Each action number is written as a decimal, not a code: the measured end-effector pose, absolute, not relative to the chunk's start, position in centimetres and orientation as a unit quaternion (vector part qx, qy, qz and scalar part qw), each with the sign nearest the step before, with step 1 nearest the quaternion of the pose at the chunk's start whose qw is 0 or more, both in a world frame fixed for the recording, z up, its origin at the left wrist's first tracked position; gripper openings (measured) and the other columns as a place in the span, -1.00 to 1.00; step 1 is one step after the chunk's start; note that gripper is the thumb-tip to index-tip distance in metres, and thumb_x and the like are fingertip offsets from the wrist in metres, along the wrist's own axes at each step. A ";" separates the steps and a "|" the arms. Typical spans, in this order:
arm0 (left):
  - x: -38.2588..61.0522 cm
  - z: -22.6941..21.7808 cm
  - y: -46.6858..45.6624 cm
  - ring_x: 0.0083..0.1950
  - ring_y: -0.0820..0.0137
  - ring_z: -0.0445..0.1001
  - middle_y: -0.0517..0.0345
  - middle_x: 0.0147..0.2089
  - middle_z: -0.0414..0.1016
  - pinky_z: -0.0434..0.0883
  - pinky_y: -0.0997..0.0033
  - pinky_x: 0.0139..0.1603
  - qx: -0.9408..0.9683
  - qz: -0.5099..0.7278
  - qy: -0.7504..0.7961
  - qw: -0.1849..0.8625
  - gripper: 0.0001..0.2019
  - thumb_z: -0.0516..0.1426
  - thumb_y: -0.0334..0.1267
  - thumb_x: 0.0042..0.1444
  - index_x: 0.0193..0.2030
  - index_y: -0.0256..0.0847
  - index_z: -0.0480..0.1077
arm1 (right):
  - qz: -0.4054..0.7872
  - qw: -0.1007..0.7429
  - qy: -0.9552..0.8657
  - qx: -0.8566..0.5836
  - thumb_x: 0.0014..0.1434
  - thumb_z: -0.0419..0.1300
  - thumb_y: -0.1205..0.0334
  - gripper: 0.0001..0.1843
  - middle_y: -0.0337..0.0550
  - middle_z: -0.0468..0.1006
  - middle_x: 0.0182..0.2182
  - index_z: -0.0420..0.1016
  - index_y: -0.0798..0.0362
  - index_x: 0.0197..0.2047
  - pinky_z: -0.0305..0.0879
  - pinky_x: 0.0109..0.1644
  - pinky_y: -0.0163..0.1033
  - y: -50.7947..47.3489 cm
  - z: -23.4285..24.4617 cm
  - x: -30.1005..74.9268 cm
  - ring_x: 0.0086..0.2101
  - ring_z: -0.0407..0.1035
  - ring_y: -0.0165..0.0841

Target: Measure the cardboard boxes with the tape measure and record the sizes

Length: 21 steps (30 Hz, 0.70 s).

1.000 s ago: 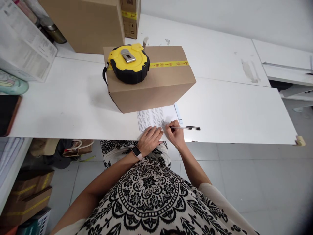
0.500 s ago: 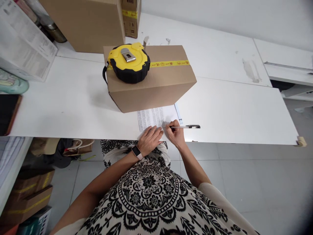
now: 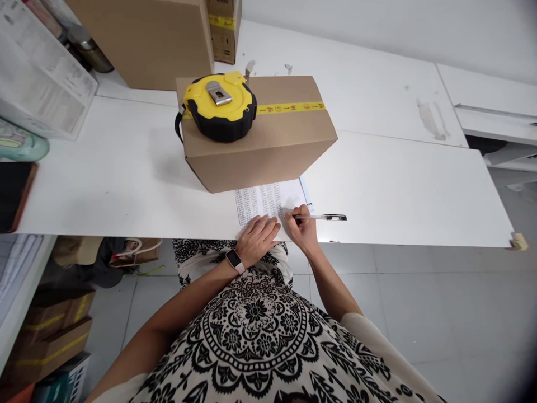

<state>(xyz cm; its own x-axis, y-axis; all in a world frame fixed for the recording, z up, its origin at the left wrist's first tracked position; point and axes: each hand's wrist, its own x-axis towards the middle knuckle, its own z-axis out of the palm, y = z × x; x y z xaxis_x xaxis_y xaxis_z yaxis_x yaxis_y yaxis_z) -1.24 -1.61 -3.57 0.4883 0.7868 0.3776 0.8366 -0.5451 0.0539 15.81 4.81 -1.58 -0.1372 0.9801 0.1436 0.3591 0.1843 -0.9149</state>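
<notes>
My right hand grips a pen, its tip down at a sheet of paper and its capped end pointing right. Columns of handwriting cover the left and middle of the sheet. Flat on the paper's lower edge rests my left hand, fingers stretched out, with a watch on the wrist. A taped cardboard box stands just beyond, hiding the sheet's upper part. On top of the box, toward its left end, lies a yellow and black tape measure.
The white table ends close to my body. Bigger cardboard boxes stand at the back left, near a translucent container. A dark phone-like object lies at the far left. Taped boxes sit below on the left.
My right hand and the pen have shifted very slightly to the right. The left hand stays in place on the paper.
</notes>
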 end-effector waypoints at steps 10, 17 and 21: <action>-1.3 -3.7 -1.6 0.30 0.14 0.38 -0.04 0.29 0.44 0.26 0.08 0.38 -0.860 -0.188 -0.472 0.056 -0.55 0.04 -0.04 0.36 0.24 -0.27 0.40 | 0.369 0.402 -0.663 -0.512 0.22 0.17 0.18 -0.75 -0.40 0.16 -0.62 0.17 -0.03 -0.42 0.04 -0.50 -0.32 4.9 -1.5 15.8 -0.58 0.07 -0.47; -1.3 -3.5 -1.6 0.32 0.15 0.37 -0.04 0.30 0.43 0.25 0.09 0.39 -0.862 -0.174 -0.474 0.041 -0.56 0.06 -0.05 0.35 0.25 -0.24 0.39 | 0.375 0.406 -0.648 -0.524 0.21 0.17 0.18 -0.76 -0.39 0.17 -0.60 0.17 -0.03 -0.41 0.04 -0.50 -0.32 4.9 -1.5 15.8 -0.57 0.07 -0.47; -1.2 -3.5 -1.6 0.33 0.15 0.36 -0.03 0.30 0.42 0.23 0.09 0.40 -0.861 -0.169 -0.478 0.042 -0.55 0.05 -0.04 0.36 0.25 -0.24 0.39 | 0.376 0.407 -0.650 -0.520 0.21 0.18 0.18 -0.74 -0.40 0.15 -0.61 0.16 -0.03 -0.43 0.03 -0.50 -0.32 4.9 -1.4 15.8 -0.57 0.05 -0.47</action>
<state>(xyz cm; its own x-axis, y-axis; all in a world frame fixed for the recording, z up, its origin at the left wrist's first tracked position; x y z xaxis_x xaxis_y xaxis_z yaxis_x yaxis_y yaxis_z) -1.25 -1.58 -3.52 0.4861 0.8085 0.3318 0.8371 -0.5398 0.0886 15.76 4.90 -1.44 -0.1276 0.9820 0.1391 0.3699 0.1772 -0.9120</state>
